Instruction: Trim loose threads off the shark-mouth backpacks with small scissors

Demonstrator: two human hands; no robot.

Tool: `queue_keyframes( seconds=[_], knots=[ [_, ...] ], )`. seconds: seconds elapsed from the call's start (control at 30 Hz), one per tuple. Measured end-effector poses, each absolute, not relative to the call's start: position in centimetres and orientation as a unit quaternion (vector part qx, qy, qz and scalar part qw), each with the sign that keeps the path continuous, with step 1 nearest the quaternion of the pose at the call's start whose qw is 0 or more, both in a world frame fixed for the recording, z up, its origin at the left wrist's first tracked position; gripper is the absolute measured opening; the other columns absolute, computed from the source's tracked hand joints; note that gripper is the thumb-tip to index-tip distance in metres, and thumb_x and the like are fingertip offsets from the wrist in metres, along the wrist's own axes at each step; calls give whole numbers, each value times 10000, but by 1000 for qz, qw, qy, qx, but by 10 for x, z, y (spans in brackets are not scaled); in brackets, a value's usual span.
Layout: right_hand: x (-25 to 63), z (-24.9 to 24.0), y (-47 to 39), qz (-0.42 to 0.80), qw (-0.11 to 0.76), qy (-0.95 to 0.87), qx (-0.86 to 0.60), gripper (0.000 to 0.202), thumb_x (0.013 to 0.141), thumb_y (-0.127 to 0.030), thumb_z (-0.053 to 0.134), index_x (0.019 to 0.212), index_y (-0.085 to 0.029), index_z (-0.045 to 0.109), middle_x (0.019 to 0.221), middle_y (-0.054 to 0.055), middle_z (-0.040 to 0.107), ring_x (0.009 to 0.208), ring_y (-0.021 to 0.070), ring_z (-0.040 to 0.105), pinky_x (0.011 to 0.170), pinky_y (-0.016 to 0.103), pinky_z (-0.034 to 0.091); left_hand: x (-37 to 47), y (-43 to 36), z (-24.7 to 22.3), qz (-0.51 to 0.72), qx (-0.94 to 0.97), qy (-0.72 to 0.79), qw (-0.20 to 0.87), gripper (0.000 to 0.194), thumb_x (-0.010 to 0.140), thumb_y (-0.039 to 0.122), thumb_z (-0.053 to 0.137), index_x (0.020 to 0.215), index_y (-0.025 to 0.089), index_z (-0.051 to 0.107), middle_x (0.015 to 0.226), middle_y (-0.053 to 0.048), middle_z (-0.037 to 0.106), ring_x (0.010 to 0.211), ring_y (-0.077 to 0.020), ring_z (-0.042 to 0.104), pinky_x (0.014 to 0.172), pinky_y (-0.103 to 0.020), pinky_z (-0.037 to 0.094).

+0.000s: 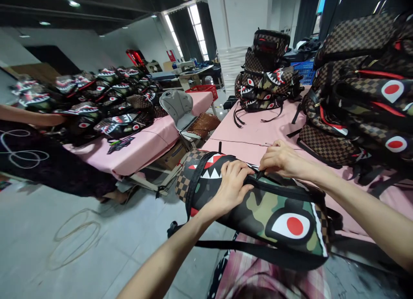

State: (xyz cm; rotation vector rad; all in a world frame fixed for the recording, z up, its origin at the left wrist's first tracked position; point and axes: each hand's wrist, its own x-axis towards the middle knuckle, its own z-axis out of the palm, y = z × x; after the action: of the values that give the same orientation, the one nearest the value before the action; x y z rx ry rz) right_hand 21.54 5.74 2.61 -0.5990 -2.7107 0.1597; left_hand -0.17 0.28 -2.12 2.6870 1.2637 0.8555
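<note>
A camouflage backpack (264,206) lies on its side across my lap and the near edge of the pink-covered table. It has a red-and-white shark eye, printed teeth and brown checkered ends. My left hand (232,183) rests on its upper side, fingers curled over the edge by the black zipper band. Just to the right, my right hand (278,160) is closed in a pinch at the same seam. A small dark tip shows beneath its fingers, too little to name. A black strap (258,248) hangs along the bag's lower side.
Finished-looking bags (358,88) are piled high at the right, with another stack (266,71) farther back on the pink table (258,127). A grey chair (177,103) stands between tables. At left, a person's arm (29,115) reaches toward more bags (109,92). Loose cord (77,236) lies on the floor.
</note>
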Motion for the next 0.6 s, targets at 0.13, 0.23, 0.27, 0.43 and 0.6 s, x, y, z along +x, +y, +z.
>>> queue_keyframes(
  seconds=[0.13,0.23,0.27,0.43,0.6],
  knots=[
    [218,26,56,101,189,-954,-208,108,844,-218,568,839,-192,672,759,18,679,736,154,523,746,325,276,-1,2,-21,279,871,404,23,278,777,211,576,1049,185,521,1050,-78,512,1082,-240,423,979,-444,246],
    [224,22,53,132,233,-932,-243,126,840,-254,580,839,-173,676,773,41,681,738,162,538,744,320,307,-2,2,-22,282,872,400,19,279,775,207,580,1045,182,517,1052,-79,510,1080,-238,426,975,-440,248],
    [226,19,52,136,246,-925,-255,130,835,-262,588,837,-168,679,775,47,682,737,164,543,744,318,317,-2,2,-22,283,871,401,19,279,774,205,579,1045,183,516,1056,-80,511,1081,-239,427,970,-440,250],
    [224,5,52,130,255,-918,-273,117,797,-261,637,857,-179,695,803,53,687,767,177,557,765,325,341,-1,2,-21,284,869,405,15,280,769,208,582,1039,182,516,1045,-76,521,1082,-243,428,950,-433,260],
    [224,11,51,242,291,-879,-291,148,796,-303,614,819,-179,692,783,49,676,756,171,563,757,324,385,-1,3,-22,280,872,402,14,267,771,227,575,1030,183,528,1051,-76,529,1081,-242,438,945,-434,275]
  ],
)
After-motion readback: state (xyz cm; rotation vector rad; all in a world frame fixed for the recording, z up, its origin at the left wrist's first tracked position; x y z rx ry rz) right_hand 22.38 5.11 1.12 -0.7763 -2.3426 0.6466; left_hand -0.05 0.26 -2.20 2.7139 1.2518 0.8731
